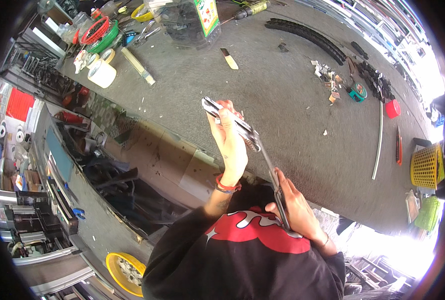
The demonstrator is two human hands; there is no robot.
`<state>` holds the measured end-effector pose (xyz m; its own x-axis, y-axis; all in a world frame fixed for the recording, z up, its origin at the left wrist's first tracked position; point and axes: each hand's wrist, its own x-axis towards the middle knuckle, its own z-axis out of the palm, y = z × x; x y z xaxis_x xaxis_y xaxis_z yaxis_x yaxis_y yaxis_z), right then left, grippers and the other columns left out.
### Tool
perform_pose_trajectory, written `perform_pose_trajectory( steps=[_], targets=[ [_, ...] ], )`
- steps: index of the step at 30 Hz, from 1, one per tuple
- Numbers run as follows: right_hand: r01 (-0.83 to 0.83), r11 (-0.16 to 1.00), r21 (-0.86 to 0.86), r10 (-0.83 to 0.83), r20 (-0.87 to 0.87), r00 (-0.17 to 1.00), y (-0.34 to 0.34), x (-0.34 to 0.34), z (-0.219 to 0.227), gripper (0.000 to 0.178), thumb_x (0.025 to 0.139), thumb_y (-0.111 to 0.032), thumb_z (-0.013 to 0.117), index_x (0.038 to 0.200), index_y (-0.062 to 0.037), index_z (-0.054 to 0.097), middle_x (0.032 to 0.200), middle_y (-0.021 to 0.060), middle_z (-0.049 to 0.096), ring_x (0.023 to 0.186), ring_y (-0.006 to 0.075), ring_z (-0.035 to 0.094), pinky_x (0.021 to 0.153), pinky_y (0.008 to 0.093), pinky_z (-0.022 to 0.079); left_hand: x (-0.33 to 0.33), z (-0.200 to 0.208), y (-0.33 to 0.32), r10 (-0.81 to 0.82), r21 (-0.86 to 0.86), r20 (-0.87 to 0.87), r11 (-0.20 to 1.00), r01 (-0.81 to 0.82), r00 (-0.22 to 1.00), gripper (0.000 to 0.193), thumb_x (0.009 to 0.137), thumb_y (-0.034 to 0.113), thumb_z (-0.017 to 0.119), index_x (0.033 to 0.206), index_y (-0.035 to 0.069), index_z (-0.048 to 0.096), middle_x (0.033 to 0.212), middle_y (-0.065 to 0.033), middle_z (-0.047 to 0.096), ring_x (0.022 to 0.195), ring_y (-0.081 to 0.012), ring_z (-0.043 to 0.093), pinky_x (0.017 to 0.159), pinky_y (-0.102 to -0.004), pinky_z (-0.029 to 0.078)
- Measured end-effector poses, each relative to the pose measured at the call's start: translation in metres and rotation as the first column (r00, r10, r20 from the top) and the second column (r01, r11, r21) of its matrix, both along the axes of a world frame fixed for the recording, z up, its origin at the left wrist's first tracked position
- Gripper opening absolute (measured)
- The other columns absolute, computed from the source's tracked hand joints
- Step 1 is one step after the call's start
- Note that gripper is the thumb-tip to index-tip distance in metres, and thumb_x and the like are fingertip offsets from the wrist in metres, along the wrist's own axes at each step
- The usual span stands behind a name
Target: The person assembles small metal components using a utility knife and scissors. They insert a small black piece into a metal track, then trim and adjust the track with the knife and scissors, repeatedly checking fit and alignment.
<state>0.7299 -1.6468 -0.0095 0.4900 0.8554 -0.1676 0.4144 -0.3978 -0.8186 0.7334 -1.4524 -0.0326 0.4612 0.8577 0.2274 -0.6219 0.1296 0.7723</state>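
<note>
A long jointed metal bar (266, 154), like a window hinge arm, slants in front of my body from upper left to lower right. Its wider, silvery upper end lies in my left hand (231, 145), with the thumb laid along it and the fingers closed round it. A coil or ribbed part (253, 145) shows close to the joint. My right hand (298, 214) is closed on the darker lower end, near the red print of my shirt; its grip is partly hidden.
On the grey workbench (282, 95) lie a yellow-handled scraper (229, 59), a black curved strip (310, 35), a teal tape measure (357, 92), and a red cutter (399, 146). A large clear container (182, 25) stands at the back. A yellow basket (425, 167) sits at right.
</note>
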Motion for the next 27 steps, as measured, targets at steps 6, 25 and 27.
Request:
perform_pose_trajectory(
  steps=[6, 25, 27],
  targets=[
    [0.051, 0.999, -0.003, -0.051, 0.013, 0.999, -0.004, 0.001, 0.007, 0.082, 0.075, -0.03, 0.069, 0.134, 0.0045, 0.023, 0.094, 0.0259, 0.051, 0.078, 0.0412, 0.056, 0.069, 0.0416, 0.044, -0.003, 0.003, -0.009, 0.001, -0.091, 0.027, 0.996, 0.002, 1.0, 0.036, 0.091, 0.044, 0.044, 0.095, 0.008, 0.042, 0.087, -0.0024, 0.04, 0.076, -0.0101, 0.038, 0.073, -0.0281, 0.035],
    [-0.002, 1.0, -0.012, 0.002, 0.01, 1.0, -0.016, 0.001, -0.005, 0.09, 0.072, -0.048, 0.066, 0.134, 0.0031, 0.024, 0.1, 0.0226, 0.05, 0.082, 0.0361, 0.058, 0.071, 0.0393, 0.045, 0.001, -0.002, -0.004, 0.035, -0.061, 0.051, 0.998, -0.032, 0.998, 0.042, 0.089, 0.051, 0.043, 0.085, 0.01, 0.04, 0.077, -0.0007, 0.037, 0.07, -0.0103, 0.037, 0.069, -0.0265, 0.034],
    [0.064, 0.993, 0.095, -0.054, -0.104, 0.993, -0.016, 0.0, -0.014, 0.09, 0.071, -0.049, 0.068, 0.132, 0.0037, 0.028, 0.096, 0.0168, 0.052, 0.078, 0.028, 0.057, 0.072, 0.0347, 0.044, 0.001, -0.003, -0.001, 0.014, -0.156, 0.078, 0.988, -0.002, 0.997, 0.044, 0.087, 0.054, 0.043, 0.083, 0.01, 0.04, 0.077, -0.0003, 0.038, 0.07, -0.0101, 0.037, 0.069, -0.0274, 0.036]
  ],
)
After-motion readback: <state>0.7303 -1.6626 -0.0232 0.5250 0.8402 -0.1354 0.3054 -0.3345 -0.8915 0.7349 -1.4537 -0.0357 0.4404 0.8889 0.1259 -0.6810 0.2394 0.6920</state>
